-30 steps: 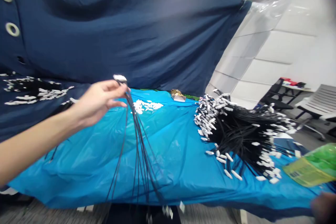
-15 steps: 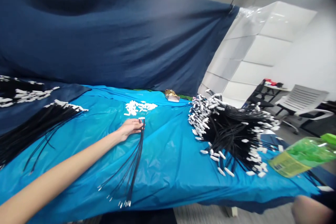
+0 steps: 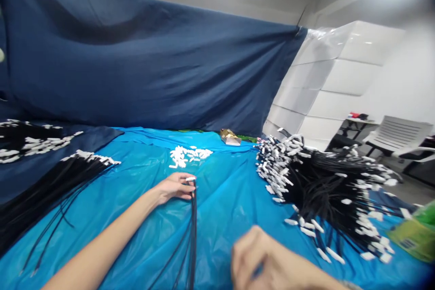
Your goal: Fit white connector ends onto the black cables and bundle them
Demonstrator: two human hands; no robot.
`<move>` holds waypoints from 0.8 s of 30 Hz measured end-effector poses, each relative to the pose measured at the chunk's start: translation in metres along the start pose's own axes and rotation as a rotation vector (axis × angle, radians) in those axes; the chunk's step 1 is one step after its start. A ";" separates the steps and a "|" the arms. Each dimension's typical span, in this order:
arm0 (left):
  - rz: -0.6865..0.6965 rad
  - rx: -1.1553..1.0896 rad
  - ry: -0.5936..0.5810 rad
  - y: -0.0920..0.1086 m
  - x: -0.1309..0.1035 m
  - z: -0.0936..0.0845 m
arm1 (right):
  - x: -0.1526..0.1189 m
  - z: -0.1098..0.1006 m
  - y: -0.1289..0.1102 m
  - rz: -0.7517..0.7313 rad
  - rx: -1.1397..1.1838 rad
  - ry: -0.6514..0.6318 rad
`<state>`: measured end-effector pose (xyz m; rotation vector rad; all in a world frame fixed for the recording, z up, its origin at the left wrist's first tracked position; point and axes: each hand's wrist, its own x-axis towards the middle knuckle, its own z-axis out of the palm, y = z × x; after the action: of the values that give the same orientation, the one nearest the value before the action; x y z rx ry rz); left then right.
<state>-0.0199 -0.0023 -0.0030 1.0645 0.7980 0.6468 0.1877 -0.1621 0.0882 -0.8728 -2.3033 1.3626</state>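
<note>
My left hand (image 3: 174, 187) is closed around the top of a small bundle of black cables (image 3: 193, 231) above the blue sheet. A white connector (image 3: 190, 178) sits at the cables' upper end, by the fingertips. The lower cable ends run out of view at the bottom. My right hand (image 3: 256, 256) is to the right of the bundle and apart from it, blurred, with its fingers curled in. Whatever it may hold is hidden. Just beyond my left hand lies a loose pile of small white connectors (image 3: 185, 156).
A large heap of black cables with white ends (image 3: 322, 190) is on the right, beside a green and yellow bottle (image 3: 413, 233). More black cables (image 3: 44, 186) lie at the left. A small box (image 3: 231, 138) stands at the back, before a dark blue curtain (image 3: 152, 68).
My right hand has come in from the lower right edge to the bottom middle. The view has tilted up. My left hand still grips the cable bundle.
</note>
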 end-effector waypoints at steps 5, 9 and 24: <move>-0.068 0.067 -0.080 0.001 0.001 -0.003 | 0.089 -0.041 0.043 -0.037 -0.123 0.263; -0.082 0.077 -0.098 0.001 0.003 -0.006 | 0.167 -0.064 0.087 -0.018 -0.421 0.375; -0.112 0.081 -0.124 -0.002 0.011 -0.017 | 0.211 -0.066 0.131 0.029 -0.550 0.499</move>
<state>-0.0272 0.0142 -0.0117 1.1142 0.7753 0.4523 0.1086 0.0656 -0.0002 -1.2372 -2.2670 0.4222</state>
